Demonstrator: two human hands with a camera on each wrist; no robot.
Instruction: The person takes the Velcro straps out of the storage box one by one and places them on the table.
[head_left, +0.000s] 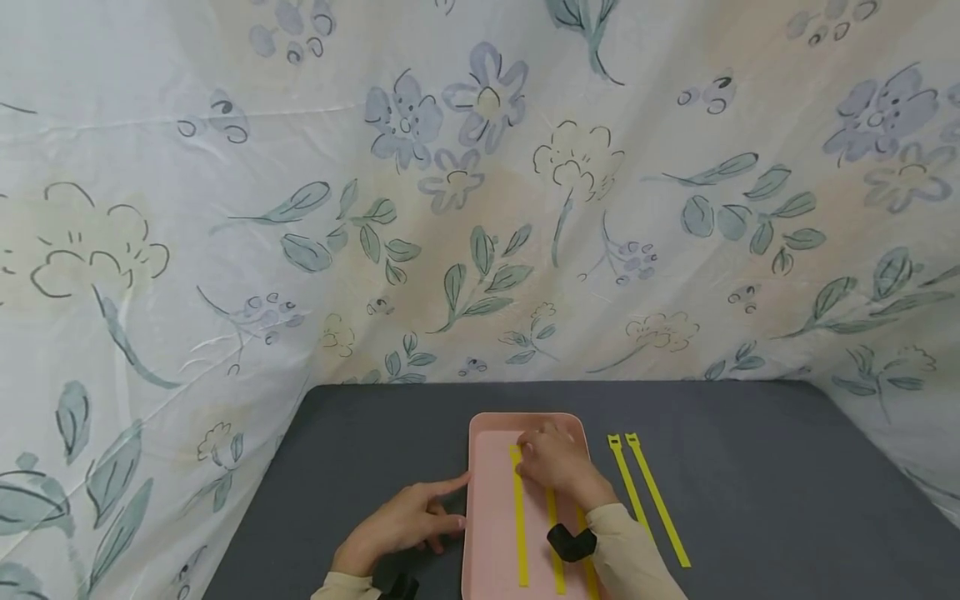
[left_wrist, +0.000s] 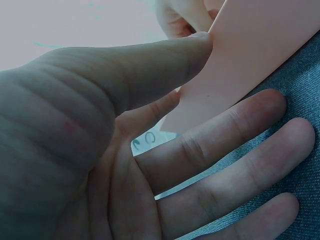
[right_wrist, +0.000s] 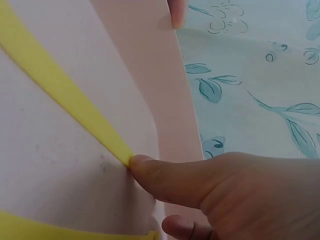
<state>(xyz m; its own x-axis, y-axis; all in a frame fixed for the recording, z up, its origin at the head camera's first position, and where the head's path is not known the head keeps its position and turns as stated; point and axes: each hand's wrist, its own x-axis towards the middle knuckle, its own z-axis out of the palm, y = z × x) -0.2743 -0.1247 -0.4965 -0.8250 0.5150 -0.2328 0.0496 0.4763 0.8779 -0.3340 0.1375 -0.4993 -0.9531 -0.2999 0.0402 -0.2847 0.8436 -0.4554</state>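
Note:
A pink tray (head_left: 491, 500) lies lengthwise with three yellow hook-and-loop cable ties in it. My right hand (head_left: 558, 462) reaches over its far part and pinches the far end of the leftmost tie (head_left: 520, 525). In the right wrist view the thumb (right_wrist: 170, 180) presses on that tie's end (right_wrist: 75, 95), close to the tray wall; the other fingers are mostly hidden. My left hand (head_left: 408, 521) is at the tray's left side, index fingertip and thumb tip against its edge. Its remaining fingers (left_wrist: 215, 135) extend loosely below the pink rim (left_wrist: 240, 60) in the left wrist view.
Two more yellow cable ties (head_left: 630, 479) lie side by side on the dark grey table (head_left: 787, 483), right of the tray, slotted heads away from me. The right forearm partly covers one of them. A floral cloth (head_left: 480, 208) hangs behind the table.

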